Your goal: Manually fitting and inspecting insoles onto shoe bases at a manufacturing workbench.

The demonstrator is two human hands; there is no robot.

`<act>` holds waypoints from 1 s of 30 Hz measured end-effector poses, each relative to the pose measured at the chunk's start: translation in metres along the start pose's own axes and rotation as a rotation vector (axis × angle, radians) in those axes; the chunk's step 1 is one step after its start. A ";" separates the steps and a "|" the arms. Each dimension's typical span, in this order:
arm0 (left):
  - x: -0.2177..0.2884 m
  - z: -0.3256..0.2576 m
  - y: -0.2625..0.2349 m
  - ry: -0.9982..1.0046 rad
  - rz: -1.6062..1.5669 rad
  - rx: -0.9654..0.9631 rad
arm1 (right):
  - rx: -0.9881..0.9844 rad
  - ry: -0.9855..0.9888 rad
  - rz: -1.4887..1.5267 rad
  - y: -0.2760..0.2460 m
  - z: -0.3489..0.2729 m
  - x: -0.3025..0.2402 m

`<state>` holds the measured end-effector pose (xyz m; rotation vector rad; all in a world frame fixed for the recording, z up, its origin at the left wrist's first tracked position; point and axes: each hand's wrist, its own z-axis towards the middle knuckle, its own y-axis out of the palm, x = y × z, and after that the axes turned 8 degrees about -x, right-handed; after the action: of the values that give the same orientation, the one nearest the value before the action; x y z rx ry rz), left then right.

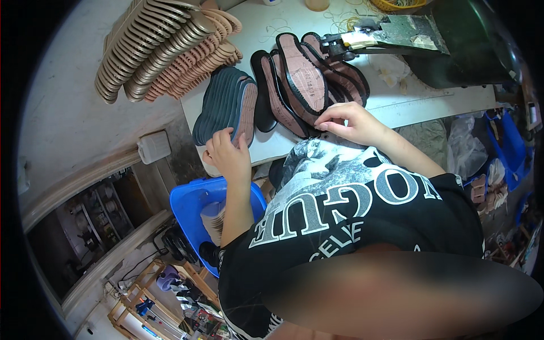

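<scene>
My left hand [228, 154] is at the near end of a row of dark blue-grey shoe insoles [220, 105], its fingers bent and spread, fingertips touching the row. The insole at the row's right end shows a pinkish face. To the right lies a loose pile of pink soles with black edging [304, 79], some overlapping. My right hand [357, 122] is at the near end of this pile, thumb and forefinger brought together. What sits between those fingertips, if anything, is too small to make out.
Beige and bronze soles [164, 48] stand in rows at the far left. A dark green sewing machine [408, 37] reaches over the white table [408, 110] from the right. Below my left arm is a blue bin [187, 207]; a white plastic jug [154, 147] sits by the wall.
</scene>
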<state>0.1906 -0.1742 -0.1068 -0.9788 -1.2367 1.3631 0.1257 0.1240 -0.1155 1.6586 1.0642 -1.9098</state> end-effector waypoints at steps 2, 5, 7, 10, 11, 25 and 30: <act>0.001 -0.005 -0.002 0.001 -0.056 -0.033 | -0.014 -0.004 -0.007 -0.001 0.001 0.001; 0.005 -0.014 -0.005 -0.043 -0.146 -0.159 | -0.034 -0.005 -0.023 -0.002 0.002 -0.001; 0.004 -0.017 -0.002 0.037 -0.124 -0.102 | -0.037 -0.002 -0.042 -0.002 0.002 -0.002; -0.009 -0.014 0.001 0.103 -0.104 0.004 | -0.030 -0.010 -0.083 0.001 0.001 -0.001; -0.009 -0.015 0.002 0.098 -0.104 0.007 | -0.027 -0.008 -0.082 0.001 0.001 0.000; -0.001 0.001 -0.040 -0.118 -0.663 0.009 | -0.016 -0.016 -0.002 -0.003 0.002 -0.002; -0.020 0.004 -0.060 -0.263 -1.264 -0.221 | -0.094 0.023 0.101 -0.009 0.008 -0.017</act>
<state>0.1993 -0.1962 -0.0481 -0.0077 -1.7524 0.3402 0.1181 0.1208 -0.0970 1.6528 1.0425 -1.7545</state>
